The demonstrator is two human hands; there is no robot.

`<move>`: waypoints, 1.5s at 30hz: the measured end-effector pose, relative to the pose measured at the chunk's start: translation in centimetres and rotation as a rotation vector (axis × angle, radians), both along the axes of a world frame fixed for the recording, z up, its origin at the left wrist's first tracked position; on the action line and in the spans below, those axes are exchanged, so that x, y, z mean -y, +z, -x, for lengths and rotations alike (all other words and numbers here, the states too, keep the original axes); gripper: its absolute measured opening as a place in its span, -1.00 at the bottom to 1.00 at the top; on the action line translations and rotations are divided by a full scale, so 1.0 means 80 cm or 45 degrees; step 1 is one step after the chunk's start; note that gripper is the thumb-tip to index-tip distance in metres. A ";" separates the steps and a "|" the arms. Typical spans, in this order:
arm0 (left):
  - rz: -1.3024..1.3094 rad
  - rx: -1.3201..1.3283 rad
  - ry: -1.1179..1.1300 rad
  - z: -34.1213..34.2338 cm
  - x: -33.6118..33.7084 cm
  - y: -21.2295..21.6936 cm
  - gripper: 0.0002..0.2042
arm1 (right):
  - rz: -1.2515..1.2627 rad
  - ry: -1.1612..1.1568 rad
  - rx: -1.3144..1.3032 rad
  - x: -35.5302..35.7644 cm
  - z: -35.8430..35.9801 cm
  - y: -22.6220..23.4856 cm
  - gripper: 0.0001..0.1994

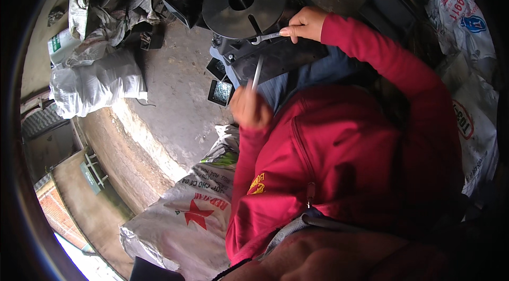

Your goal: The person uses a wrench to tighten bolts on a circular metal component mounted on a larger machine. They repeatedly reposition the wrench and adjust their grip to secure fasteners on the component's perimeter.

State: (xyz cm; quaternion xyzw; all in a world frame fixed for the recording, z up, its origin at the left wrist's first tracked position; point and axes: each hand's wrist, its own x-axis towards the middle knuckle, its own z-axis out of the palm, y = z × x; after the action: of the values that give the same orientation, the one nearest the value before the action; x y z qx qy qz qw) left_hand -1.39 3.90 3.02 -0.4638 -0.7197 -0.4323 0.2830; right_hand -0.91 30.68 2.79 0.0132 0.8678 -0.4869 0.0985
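Between right-hand grip (pixel 303 24) fingers: wrench (pixel 266 37)

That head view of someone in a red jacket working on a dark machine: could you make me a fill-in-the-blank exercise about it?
1. The right hand holds a silver metal ____ against the dark machine housing.
2. The left hand grips a thin, silver metal ____.
3. The grey metal disc on the machine has a ____ at its centre.
4. Both sleeves are ____.

Missing words: wrench; rod; hole; red

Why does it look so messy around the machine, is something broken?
Nothing looks plainly broken. Loose dark parts lie scattered on the concrete floor beside the machine. The right hand holds a wrench; the left hand a thin rod.
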 end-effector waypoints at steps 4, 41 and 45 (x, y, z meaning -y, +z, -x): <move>0.348 0.470 0.174 -0.016 -0.012 -0.015 -0.52 | -0.077 0.043 0.037 0.000 0.005 0.004 -0.55; 0.235 0.138 0.086 0.007 -0.015 0.032 -0.45 | -0.023 -0.006 -0.005 -0.002 -0.004 0.004 -0.49; 0.344 0.158 0.123 0.012 -0.017 0.008 -0.45 | -0.031 -0.017 0.052 0.002 -0.001 0.003 -0.48</move>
State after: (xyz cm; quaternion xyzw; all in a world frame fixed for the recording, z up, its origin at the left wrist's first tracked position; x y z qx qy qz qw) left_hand -2.34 5.23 3.66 -0.4349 -0.8089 -0.3453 0.1933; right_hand -0.81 30.53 3.05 0.0301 0.8714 -0.4764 0.1128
